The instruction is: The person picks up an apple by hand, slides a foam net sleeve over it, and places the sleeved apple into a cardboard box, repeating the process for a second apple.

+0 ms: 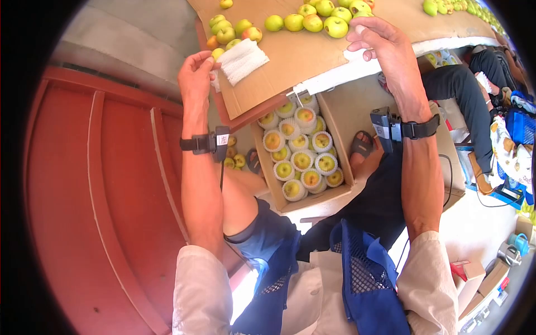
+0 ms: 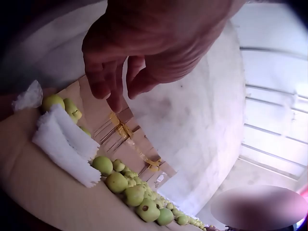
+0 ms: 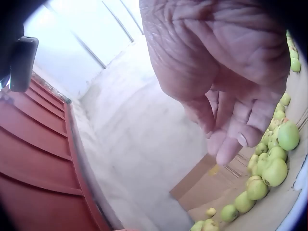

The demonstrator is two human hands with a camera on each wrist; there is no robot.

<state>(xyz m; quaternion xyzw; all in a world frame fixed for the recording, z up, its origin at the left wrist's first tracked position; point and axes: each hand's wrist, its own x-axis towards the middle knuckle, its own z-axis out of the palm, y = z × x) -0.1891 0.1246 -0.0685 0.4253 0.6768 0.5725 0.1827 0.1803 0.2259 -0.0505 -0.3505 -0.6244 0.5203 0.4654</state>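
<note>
My left hand (image 1: 196, 78) hovers at the left edge of the cardboard-covered table, its fingers loosely bent around nothing. Beside it lies a stack of white foam net sleeves (image 1: 243, 60), and in the left wrist view this foam stack (image 2: 67, 144) sits below the fingers. On the right, my right hand (image 1: 388, 49) is raised over the front edge of the table, close to a row of green apples (image 1: 336, 27). The right wrist view shows this hand (image 3: 221, 82) with bent, relaxed fingers and no fruit in them. More apples (image 1: 225, 34) lie just beyond the foam stack.
Below the table stands a cardboard box (image 1: 341, 167) of apples in foam nets. A few loose apples (image 1: 237, 161) lie on the floor to its left. A red metal door (image 1: 106, 195) borders the left side. Another person's leg (image 1: 460, 92) is at the right.
</note>
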